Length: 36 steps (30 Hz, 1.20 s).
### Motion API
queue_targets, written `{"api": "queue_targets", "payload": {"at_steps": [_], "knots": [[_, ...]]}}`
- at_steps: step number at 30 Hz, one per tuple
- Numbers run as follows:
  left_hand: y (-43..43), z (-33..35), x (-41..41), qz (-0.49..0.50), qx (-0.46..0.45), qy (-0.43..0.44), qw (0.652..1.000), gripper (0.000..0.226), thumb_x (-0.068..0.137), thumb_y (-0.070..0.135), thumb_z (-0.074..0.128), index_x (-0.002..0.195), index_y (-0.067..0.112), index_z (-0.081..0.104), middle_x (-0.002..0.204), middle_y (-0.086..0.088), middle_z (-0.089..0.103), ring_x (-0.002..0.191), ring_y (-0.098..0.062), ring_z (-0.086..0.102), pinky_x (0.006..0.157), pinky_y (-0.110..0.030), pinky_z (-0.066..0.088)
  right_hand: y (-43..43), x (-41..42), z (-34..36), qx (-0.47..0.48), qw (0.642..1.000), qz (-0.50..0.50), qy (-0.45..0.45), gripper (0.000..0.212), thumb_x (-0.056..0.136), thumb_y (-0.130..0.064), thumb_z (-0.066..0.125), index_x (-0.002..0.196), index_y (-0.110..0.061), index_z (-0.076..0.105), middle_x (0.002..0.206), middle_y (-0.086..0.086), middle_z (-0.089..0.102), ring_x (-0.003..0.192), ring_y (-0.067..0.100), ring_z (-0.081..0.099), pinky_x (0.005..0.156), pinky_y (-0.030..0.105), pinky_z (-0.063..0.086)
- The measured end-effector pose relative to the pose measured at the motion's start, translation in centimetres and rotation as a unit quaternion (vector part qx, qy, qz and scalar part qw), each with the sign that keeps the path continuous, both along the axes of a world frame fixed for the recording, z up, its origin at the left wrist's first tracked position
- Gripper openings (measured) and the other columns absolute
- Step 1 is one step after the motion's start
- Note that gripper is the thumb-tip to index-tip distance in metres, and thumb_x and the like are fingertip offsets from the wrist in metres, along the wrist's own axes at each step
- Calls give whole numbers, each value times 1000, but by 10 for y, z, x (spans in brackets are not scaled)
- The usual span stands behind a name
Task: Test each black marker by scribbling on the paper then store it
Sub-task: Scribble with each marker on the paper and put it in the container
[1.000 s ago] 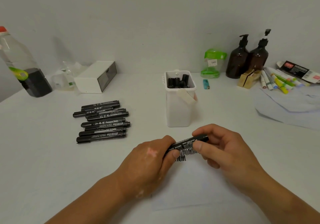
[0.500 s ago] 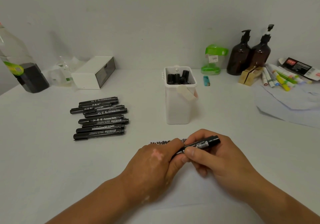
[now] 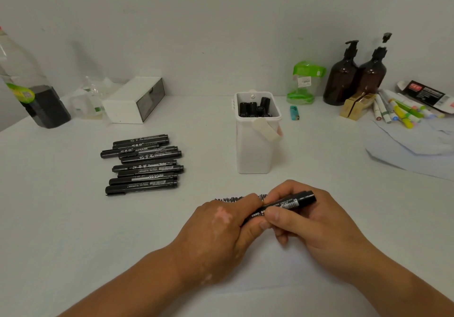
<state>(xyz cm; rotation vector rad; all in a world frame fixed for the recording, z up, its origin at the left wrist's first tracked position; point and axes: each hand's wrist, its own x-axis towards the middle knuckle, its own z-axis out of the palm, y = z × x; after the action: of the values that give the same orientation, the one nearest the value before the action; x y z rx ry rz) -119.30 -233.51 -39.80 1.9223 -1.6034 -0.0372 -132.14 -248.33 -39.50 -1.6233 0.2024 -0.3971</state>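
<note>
A black marker [image 3: 287, 203] lies slanted between both hands, low in the middle of the view. My right hand [image 3: 312, 221] grips its barrel, the far end sticking out up and right. My left hand [image 3: 221, 228] is curled round its lower left end, which is hidden. Under the hands lies a white paper sheet [image 3: 270, 270] with a black scribble line [image 3: 228, 199] along its top edge. Several black markers [image 3: 145, 164] lie in a pile at the left. A white container [image 3: 255, 149] behind the hands holds several markers upright.
A large bottle [image 3: 29, 91] and a white box [image 3: 135, 100] stand at the back left. Two brown pump bottles [image 3: 356, 73], a green dispenser [image 3: 304, 83], a lighter [image 3: 294, 113], coloured markers [image 3: 398, 110] and loose paper [image 3: 412, 145] fill the back right.
The hands and marker have shifted slightly toward me and to the right, and the marker's free end now sticks out further. More of the scribble line shows above my left hand.
</note>
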Motion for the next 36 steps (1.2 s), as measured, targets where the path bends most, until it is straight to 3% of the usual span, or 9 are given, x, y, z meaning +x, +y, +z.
{"api": "queue_targets", "payload": {"at_steps": [7,11,13,16,20,22,25,31,36], "knots": [[0,0,0,9,-11,-6,1000,22,99,56,39,100,36,50,59,28,41,51,7,38,52,-18,28,1,-1,5,-23,1000,-5,-8,10,80,-26,77,86,-20,72,68,6,66,58,21,60,62,28,53],[-2,3,-4,-7,-19,-13,1000,19,101,52,39,94,36,46,71,42,47,55,11,41,54,-7,24,4,-1,3,-29,999,-18,4,23,69,-38,78,82,-22,68,62,0,64,56,18,59,57,23,50],[-3,0,-3,-12,-22,-7,1000,19,101,52,42,97,34,48,72,32,50,57,5,43,54,-12,30,4,0,1,-30,999,-26,10,26,67,-39,80,79,-20,66,57,0,61,54,16,56,54,21,47],[0,-6,4,23,-1,-4,1000,36,90,64,50,110,34,51,76,15,52,66,-6,48,59,-22,41,-4,3,1,6,997,-81,-16,29,64,-35,79,71,-14,60,51,5,51,48,21,46,47,27,39],[3,-13,16,56,52,-16,997,64,77,78,53,125,37,50,108,22,49,95,0,51,84,-17,44,-27,-5,5,94,985,-141,-25,14,66,-24,70,71,-12,66,53,11,54,47,20,47,41,27,37],[4,-16,18,53,79,-35,995,74,74,83,53,133,39,49,118,22,44,106,-1,47,93,-19,41,-33,-9,5,81,988,-130,7,20,73,-23,65,83,-9,76,61,17,65,52,22,56,41,28,43],[3,-18,17,50,98,-61,992,78,72,86,50,136,41,48,120,21,44,107,-4,44,97,-25,41,-27,-6,4,37,991,-116,56,20,74,-22,67,84,-11,79,68,17,71,57,22,63,46,28,49],[5,-16,22,51,119,-67,989,80,71,86,50,138,42,49,120,21,43,107,-5,43,97,-28,41,-13,1,-2,-63,983,-130,113,2,75,-17,75,78,-17,75,60,10,69,48,16,60,45,24,49],[6,-16,23,51,124,-66,989,81,71,87,50,138,42,48,120,23,42,108,-4,42,97,-27,41,-12,1,-9,-111,974,-139,137,8,81,-15,74,81,-22,75,62,11,70,49,18,60,47,26,52]]}}
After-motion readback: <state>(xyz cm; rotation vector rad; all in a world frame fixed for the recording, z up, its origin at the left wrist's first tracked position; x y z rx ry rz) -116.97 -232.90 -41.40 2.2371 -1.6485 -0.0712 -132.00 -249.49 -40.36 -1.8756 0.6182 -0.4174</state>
